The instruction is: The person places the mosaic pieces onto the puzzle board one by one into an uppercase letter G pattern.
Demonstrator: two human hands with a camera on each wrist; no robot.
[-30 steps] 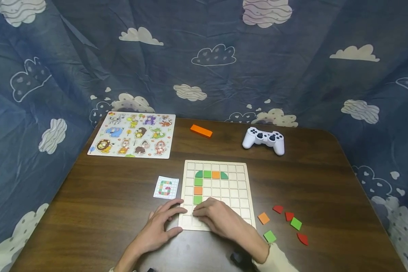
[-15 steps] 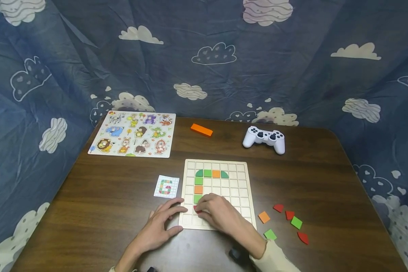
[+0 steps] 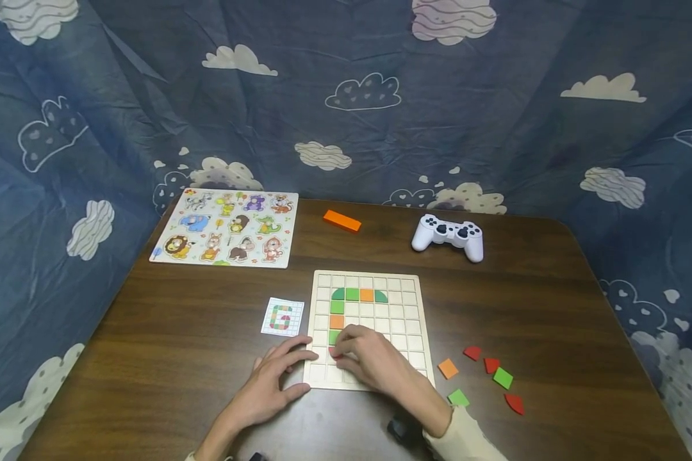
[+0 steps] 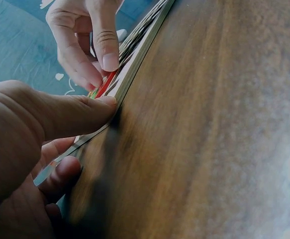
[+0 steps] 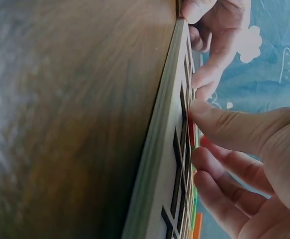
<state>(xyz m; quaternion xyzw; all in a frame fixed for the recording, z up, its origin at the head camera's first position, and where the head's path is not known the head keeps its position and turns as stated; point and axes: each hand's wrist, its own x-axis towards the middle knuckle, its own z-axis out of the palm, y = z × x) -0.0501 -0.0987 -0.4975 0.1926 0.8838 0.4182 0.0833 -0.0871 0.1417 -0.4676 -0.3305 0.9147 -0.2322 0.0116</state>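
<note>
A pale wooden grid board (image 3: pixel 385 327) lies on the table with green and orange tiles seated in several of its squares. Just below the lower green tile (image 3: pixel 335 336) is a red rounded-edge tile (image 3: pixel 333 353), which the thumb and fingers of my right hand (image 3: pixel 375 358) pinch at the board's surface. In the left wrist view the red tile (image 4: pixel 106 83) shows as a thin strip under those fingertips. My left hand (image 3: pixel 268 383) rests its outstretched fingertips on the board's left edge, the thumb (image 4: pixel 92 112) at the near corner.
Loose red, green and orange tiles (image 3: pixel 448 369) lie right of the board. A pattern card (image 3: pixel 282 317) sits to its left. Farther back are an animal puzzle (image 3: pixel 225 228), an orange block (image 3: pixel 342 221) and a white game controller (image 3: pixel 447 237).
My right hand has shifted slightly on the board, and the red tile, hidden a second ago, now shows beside its fingertips. The left hand has stayed in place.
</note>
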